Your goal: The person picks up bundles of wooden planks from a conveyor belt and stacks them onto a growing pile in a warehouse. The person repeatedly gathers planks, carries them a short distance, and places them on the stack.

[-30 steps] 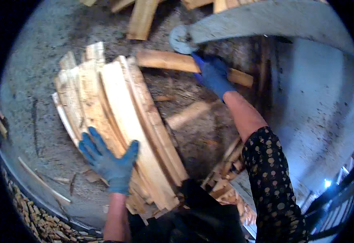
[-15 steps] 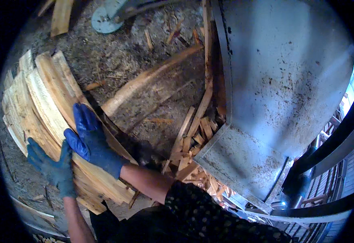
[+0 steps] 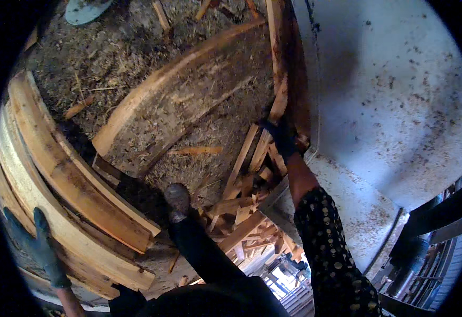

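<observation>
while left hand (image 3: pixel 38 248) steadies pale curved slabs (image 3: pixel 67 190), right hand (image 3: pixel 281 134) grips bark-edged strip (image 3: pixel 279 79).

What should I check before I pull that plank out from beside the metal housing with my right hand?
1. Right hand on the wood slat beside the metal housing: ok, gloved and touching it; whether the fingers close cannot tell.
2. Left hand steadying the stacked slabs: ok, resting on the stack.
3. Footing: boot on sawdust-covered ground among loose offcuts: not ok.
4. Slat free of other wood: cannot tell, its lower end runs into the offcuts.
5. Big bark slab out of the pull path: ok, lying apart to the left.
</observation>
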`<action>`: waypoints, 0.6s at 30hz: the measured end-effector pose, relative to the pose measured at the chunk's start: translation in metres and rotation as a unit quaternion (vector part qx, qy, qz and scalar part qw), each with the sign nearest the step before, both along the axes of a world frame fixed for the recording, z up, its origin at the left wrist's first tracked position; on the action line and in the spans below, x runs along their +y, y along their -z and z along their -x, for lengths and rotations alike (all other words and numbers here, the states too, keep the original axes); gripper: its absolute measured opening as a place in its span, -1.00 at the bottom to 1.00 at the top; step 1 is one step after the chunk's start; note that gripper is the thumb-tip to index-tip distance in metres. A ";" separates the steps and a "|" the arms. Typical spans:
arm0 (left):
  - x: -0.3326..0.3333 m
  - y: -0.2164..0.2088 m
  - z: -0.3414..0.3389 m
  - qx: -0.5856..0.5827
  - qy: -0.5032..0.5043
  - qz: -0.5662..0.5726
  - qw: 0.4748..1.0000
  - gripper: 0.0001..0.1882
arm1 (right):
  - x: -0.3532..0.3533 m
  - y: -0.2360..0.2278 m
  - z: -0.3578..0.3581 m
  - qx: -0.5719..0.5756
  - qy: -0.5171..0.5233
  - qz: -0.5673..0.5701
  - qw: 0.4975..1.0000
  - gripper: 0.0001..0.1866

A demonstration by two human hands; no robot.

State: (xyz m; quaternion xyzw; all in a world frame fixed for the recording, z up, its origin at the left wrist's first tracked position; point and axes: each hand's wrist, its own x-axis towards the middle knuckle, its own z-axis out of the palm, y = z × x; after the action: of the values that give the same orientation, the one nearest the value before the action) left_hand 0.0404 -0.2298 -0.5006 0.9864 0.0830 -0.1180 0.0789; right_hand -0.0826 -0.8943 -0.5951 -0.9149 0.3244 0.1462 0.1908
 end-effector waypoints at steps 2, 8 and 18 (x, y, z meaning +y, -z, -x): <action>0.023 0.020 0.012 -0.047 -0.002 0.003 0.999 -0.22 | -0.009 0.012 0.010 0.050 -0.047 0.134 0.989 -0.16; 0.014 0.016 0.018 -0.037 -0.026 -0.014 0.999 -0.20 | 0.018 -0.026 -0.003 0.129 -0.074 0.103 0.983 -0.25; 0.019 0.021 0.020 -0.061 -0.012 0.008 0.998 -0.25 | -0.017 0.015 0.015 0.100 -0.072 0.210 0.970 -0.51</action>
State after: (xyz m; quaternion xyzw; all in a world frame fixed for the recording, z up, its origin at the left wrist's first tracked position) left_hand 0.0203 -0.2108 -0.5217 0.9900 0.0889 -0.0576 0.0928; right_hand -0.0975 -0.9109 -0.6102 -0.9359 0.2991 0.1792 -0.0499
